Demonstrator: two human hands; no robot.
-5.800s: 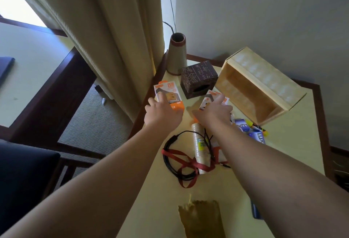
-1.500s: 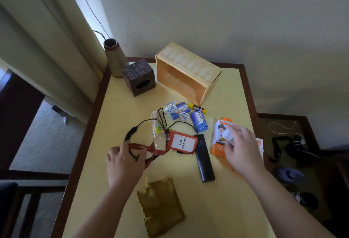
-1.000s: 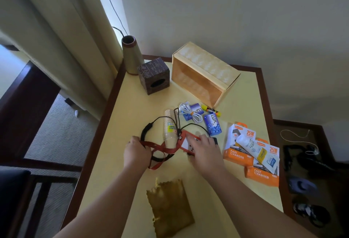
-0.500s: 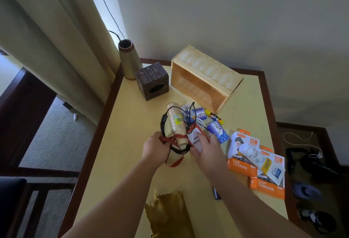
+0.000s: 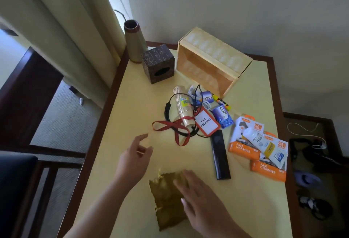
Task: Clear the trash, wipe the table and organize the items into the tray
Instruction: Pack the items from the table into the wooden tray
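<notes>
Both hands hold nothing: right hand [image 5: 196, 198], fingers straight, lies over the brown cloth [image 5: 166, 196]; left hand [image 5: 135, 159] hovers, fingers loosely spread.

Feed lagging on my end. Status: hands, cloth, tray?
Left hand open, holding nothing. Right hand open over the brown cloth. Wooden tray on its side, nothing visible inside. Items piled unsorted before it, cable tangled round the cup stack.

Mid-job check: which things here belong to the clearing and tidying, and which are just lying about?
Job:
wooden tray
gold cloth
stack of paper cups
red lanyard badge
Lux soap
charger boxes
tube
black remote
yellow marker

Lying about:
vase
tissue box
curtain
</notes>
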